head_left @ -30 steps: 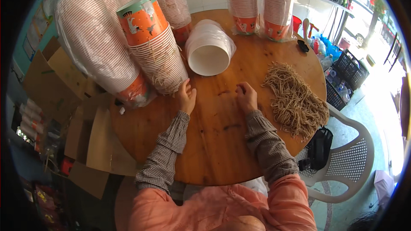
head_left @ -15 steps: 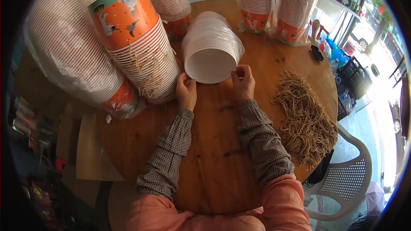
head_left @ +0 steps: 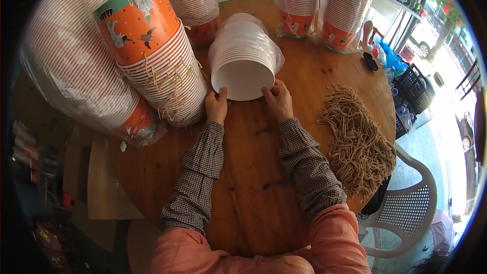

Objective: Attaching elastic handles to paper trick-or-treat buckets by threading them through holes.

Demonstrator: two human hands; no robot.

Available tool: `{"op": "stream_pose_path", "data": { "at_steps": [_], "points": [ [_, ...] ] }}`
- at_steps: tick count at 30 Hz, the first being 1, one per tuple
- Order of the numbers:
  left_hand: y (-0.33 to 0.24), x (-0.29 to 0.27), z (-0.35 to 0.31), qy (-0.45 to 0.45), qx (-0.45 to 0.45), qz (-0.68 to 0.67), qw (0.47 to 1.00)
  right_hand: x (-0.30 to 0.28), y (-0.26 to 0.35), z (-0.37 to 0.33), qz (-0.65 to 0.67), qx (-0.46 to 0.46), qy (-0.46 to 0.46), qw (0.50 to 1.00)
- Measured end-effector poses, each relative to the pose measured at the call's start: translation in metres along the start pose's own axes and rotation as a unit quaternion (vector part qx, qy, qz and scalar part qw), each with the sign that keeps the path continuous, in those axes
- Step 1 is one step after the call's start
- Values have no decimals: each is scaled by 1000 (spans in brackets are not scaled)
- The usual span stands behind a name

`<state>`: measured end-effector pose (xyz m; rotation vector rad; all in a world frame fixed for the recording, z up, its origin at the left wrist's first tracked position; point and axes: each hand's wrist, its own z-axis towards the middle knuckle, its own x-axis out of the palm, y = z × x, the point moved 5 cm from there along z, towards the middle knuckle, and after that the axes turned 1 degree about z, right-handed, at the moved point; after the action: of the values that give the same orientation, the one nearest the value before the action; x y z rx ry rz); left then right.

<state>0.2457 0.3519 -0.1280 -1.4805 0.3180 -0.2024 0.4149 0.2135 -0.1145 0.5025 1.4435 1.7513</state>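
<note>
A nested stack of white paper buckets lies on its side on the round wooden table, its open mouth facing me. Clear plastic wrap covers the far part of the stack. At the lower left of the front bucket's rim, my left hand pinches the edge, thumb on top. My right hand grips the same rim at the lower right, with its fingers curled and partly hidden. Left of the hands leans a tall stack of orange and green printed buckets with thin strings hanging over its sides.
Bagged bucket stacks stand at the left and far right of the table. A heap of tan strings lies on the right, with a small black object beyond it. A grey plastic chair touches that side.
Both hands have moved slightly inward along the lower rim, and the right thumb now presses onto it. The whole view has shifted a little, so the stacks appear further left.
</note>
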Motion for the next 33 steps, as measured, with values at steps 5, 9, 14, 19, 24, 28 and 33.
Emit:
{"op": "stream_pose_path", "data": {
  "at_steps": [5, 9, 14, 19, 24, 28, 33],
  "points": [
    [2, 2, 4, 28, 51, 78, 995, 6, -17, 11, 29, 11, 0, 1000],
    [-17, 27, -16, 113, 86, -12, 990, -11, -37, 28, 87, 19, -8, 996],
    [-3, 21, -18, 116, -20, -243, 963, -9, -29, 17, 186, 94, 26, 978],
    [3, 30, -18, 108, 140, -85, 980, -22, -29, 2, 334, 167, 33, 927],
    [-14, 41, -27, 100, 282, 190, 935, -41, -32, -17, 343, 203, 3, 917],
    [19, 20, -6, 75, -111, -103, 986, -53, -27, -29, 318, 188, 15, 929],
    [19, 14, -9, 16, -124, -472, 873, -41, -11, -39, 272, 148, 13, 951]
  ]
}}
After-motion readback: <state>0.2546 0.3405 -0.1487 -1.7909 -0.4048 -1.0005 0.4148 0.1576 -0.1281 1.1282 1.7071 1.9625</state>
